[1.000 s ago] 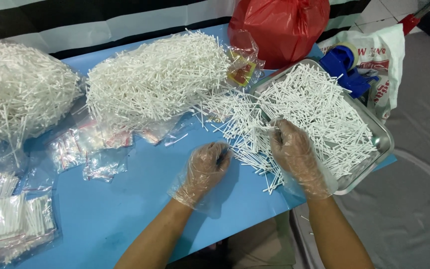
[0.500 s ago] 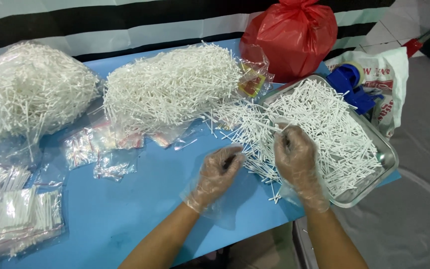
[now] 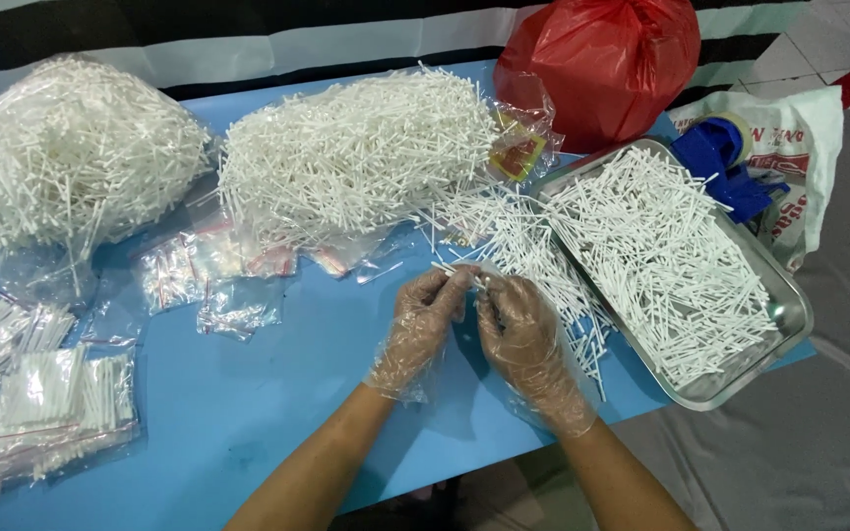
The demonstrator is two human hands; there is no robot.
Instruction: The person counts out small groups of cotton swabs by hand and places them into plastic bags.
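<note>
Pinching a small bunch of white sticks (image 3: 464, 271) between both sets of fingertips, left hand (image 3: 425, 324) and right hand (image 3: 523, 339) pressed close together just left of the steel tray (image 3: 784, 339); fingers curled in on the bunch, not spread. Both hands in loose clear plastic gloves, crinkled and baggy at the wrist. Risk as I judge it: the glove film is slick and the sticks are thin, smooth and rigid, so a few could slide out of the pinch and drop into the loose scatter (image 3: 533, 256) lying between my hands and the tray. Baggy film could also snag a stick end. The tray is shallow, shiny, with a heap of sticks up to its rim and its near corner overhanging the blue table (image 3: 248, 413); a knock there could tip it. Further left of the tray: two big fluffy piles in clear bags (image 3: 356, 157), small crumpled zip bags (image 3: 209, 280), filled flat packets (image 3: 31, 393). Behind the tray, a glossy red bag (image 3: 602, 64).
</note>
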